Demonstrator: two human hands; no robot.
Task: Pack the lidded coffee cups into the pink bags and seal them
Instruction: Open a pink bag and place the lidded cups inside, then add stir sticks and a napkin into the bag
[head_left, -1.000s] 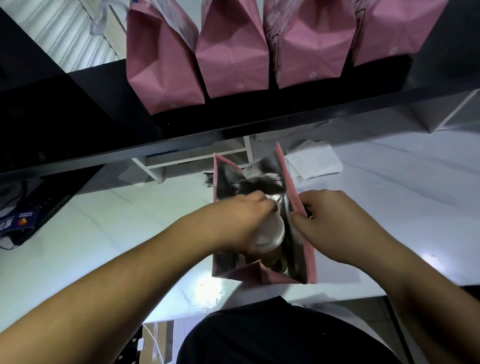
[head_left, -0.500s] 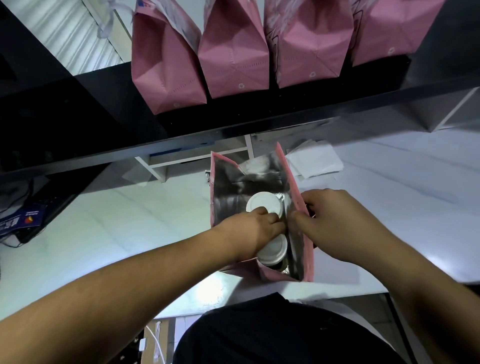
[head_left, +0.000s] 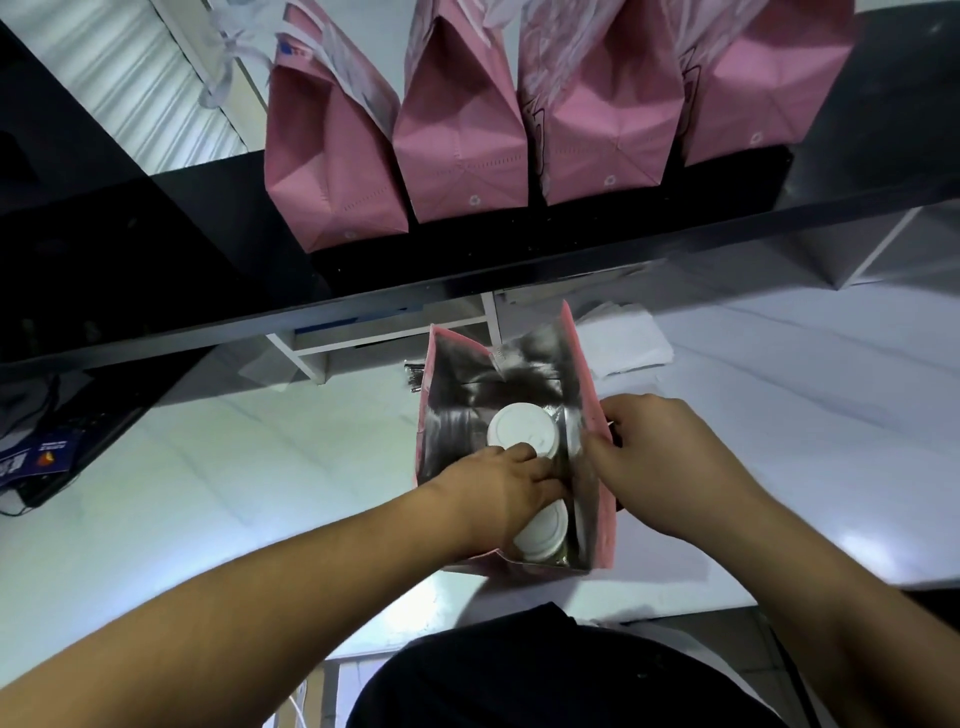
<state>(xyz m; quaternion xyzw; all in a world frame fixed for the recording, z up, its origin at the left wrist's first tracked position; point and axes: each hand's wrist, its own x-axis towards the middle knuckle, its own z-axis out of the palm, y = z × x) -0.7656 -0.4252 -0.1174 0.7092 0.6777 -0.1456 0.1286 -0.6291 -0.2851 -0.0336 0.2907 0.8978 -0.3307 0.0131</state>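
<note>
At the far left of the frame a dark keyboard (head_left: 78, 431) sits at the edge of the white counter (head_left: 208, 493), with a small blue card (head_left: 44, 457) lying by it. My left hand (head_left: 498, 493) comes in from the lower left and reaches down into the open pink bag (head_left: 600, 499) standing in the middle of the frame; my fingers are curled together between the two cups, but I cannot tell whether they are clamped on either one, since they hide what is beneath them. The far cup (head_left: 522, 430) shows its white lid just above my knuckles, upright inside the silver-lined bag, and the near cup (head_left: 543, 530) shows part of its lid below my hand, close to the bag's near wall (both are lidded and standing side by side along the bag's length). Further right, my right hand (head_left: 670, 462) is closed in a pinch on the bag's right-hand rim, thumb inside against the foil and fingers outside. Across the top of the frame four closed pink bags (head_left: 462, 140) stand in a row on a black shelf (head_left: 857, 171). Right of the open bag, a stack of white paper (head_left: 623, 345) lies flat on the counter.
</note>
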